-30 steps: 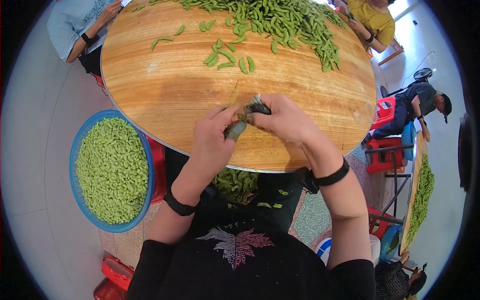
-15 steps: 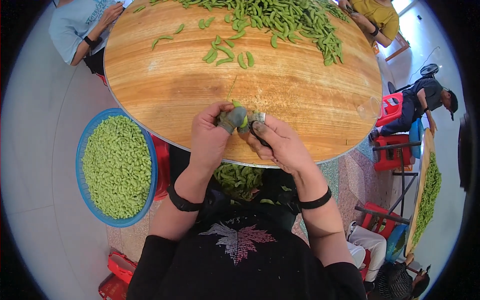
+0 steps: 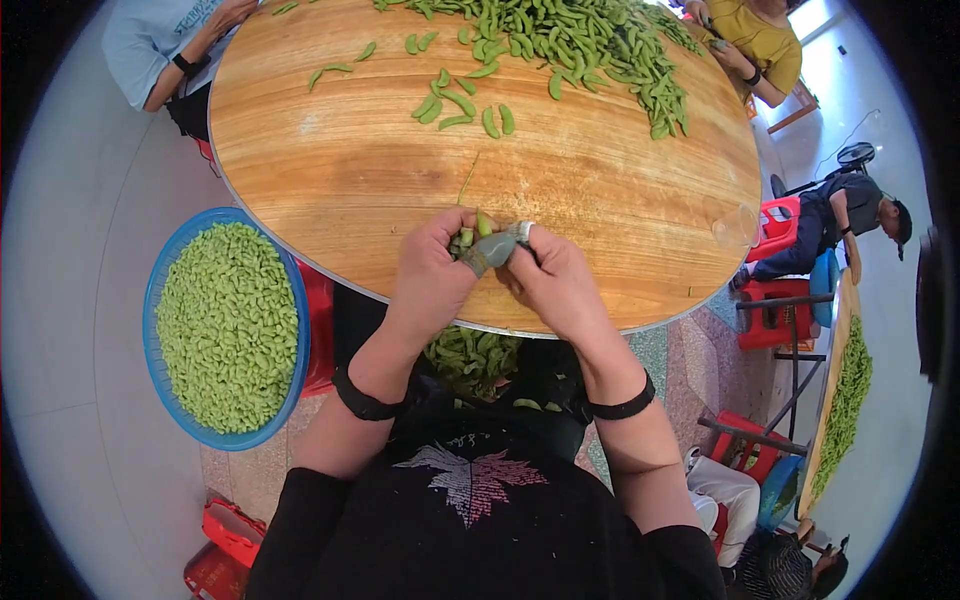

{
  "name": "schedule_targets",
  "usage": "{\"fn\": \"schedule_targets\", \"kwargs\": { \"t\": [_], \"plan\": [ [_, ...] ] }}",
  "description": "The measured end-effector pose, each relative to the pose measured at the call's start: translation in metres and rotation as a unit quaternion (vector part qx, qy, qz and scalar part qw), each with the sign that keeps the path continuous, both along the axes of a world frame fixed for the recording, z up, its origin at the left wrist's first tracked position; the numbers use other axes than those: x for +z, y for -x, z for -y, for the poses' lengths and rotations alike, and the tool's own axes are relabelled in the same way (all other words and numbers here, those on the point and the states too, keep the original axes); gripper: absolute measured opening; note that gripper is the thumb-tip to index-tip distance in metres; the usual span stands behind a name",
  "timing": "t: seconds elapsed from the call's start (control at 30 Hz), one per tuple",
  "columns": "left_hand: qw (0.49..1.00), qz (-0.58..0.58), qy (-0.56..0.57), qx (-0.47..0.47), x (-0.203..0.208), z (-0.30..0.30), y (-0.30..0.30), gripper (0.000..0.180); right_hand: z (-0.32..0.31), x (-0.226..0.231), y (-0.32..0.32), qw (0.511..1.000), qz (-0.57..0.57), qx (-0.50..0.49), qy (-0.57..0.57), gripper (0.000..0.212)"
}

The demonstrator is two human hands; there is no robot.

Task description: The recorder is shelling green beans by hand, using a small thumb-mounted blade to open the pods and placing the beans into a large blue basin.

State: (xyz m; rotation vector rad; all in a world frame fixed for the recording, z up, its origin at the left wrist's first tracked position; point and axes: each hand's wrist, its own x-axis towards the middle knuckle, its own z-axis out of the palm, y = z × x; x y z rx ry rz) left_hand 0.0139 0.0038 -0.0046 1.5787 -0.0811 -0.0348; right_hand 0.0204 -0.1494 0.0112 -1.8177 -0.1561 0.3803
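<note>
My left hand (image 3: 432,270) is closed around green bean pods (image 3: 485,223), whose ends stick up between the fingers. Against it, my right hand (image 3: 560,285) is closed, thumb and fingers pressed together; what it pinches is hidden. A grey covering (image 3: 490,252) lies between the hands, seemingly on a thumb, and pale tape wraps a right fingertip. Both hands are over the near edge of the round wooden table (image 3: 350,215). Farther off lie several loose bean pods (image 3: 457,103) and a large pile of bean pods (image 3: 570,40).
A blue basket (image 3: 150,330) full of shelled green beans stands at left beside a red stool (image 3: 318,330). Pods or husks (image 3: 475,355) lie below the table edge. A clear cup (image 3: 735,228) stands at right. Other people sit around this table and another table (image 3: 815,500).
My hands have come closer together, with the grey covering now reaching across to the right hand. The pod between them has shifted toward my left fingers. The view has tilted slightly.
</note>
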Motion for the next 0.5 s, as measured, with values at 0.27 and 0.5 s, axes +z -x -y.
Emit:
{"fn": "schedule_targets", "kwargs": {
  "t": [0.27,0.5],
  "plan": [
    [0.934,-0.066,0.35,0.021,-0.002,-0.011,-0.002,0.029,0.002,0.035,-0.064,0.973,0.072,0.124,0.181,0.023],
    [0.94,-0.025,0.338,-0.035,-0.009,-0.01,-0.005,0.038,-0.02,0.01,-0.14,0.828,0.334,0.071,0.445,0.023]
  ]
}}
